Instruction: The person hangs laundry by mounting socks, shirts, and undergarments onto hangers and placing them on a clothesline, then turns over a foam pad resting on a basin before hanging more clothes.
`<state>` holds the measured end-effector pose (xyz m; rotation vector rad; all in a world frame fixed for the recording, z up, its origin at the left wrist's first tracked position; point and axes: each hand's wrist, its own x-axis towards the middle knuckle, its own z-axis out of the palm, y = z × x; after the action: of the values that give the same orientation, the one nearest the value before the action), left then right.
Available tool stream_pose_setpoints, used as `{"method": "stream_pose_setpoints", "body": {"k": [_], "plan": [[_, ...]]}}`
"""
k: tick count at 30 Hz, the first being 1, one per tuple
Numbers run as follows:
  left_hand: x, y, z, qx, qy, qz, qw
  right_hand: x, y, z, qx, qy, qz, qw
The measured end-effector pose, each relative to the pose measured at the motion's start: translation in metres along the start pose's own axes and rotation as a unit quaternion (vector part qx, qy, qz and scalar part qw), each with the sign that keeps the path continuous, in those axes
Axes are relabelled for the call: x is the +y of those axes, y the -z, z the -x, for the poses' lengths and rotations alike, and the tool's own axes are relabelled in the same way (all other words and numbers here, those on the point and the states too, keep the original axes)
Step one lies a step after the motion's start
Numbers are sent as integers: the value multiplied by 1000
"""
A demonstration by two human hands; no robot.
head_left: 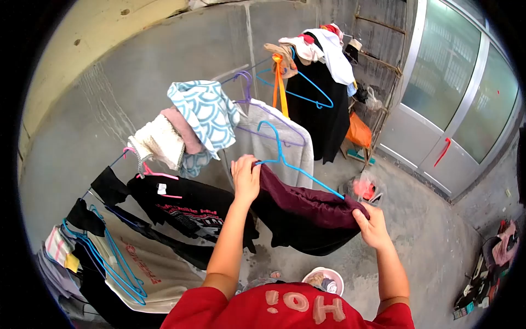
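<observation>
A black garment (312,233) with a maroon gathered band along its upper edge is stretched between my two hands. The kind of garment cannot be told. My left hand (245,178) is closed on its left corner, beside the end of a blue clothes hanger (281,156). At the opposite corner, my right hand (372,225) grips the maroon edge with the thumb on top. The hanger's hook points up and its right arm slopes down into the garment's opening near my right hand. Its left end is close to my left fingers.
A clothesline carries a patterned blue-white cloth (203,112), a grey garment (268,118), a black printed shirt (183,205) and several blue hangers (118,271). A basin (337,274) with cloth stands by my feet. Glass doors (444,66) and a shoe pile (482,277) are at right.
</observation>
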<state>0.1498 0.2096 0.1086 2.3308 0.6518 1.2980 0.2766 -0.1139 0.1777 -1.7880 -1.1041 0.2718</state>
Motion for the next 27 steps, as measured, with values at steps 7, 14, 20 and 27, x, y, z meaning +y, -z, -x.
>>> {"method": "stream_pose_setpoints", "body": {"k": [7, 14, 20, 27], "plan": [[5, 13, -73, 28, 185, 239, 953, -41, 2, -89, 81, 34, 4, 996], [-21, 16, -80, 162, 276, 142, 937, -73, -17, -182, 111, 135, -35, 984], [-24, 22, -80, 230, 267, 155, 923, -45, -92, -222, 78, 120, -18, 990], [8, 48, -63, 254, 209, 292, 898, -2, -132, -187, -14, 82, -131, 988]]}}
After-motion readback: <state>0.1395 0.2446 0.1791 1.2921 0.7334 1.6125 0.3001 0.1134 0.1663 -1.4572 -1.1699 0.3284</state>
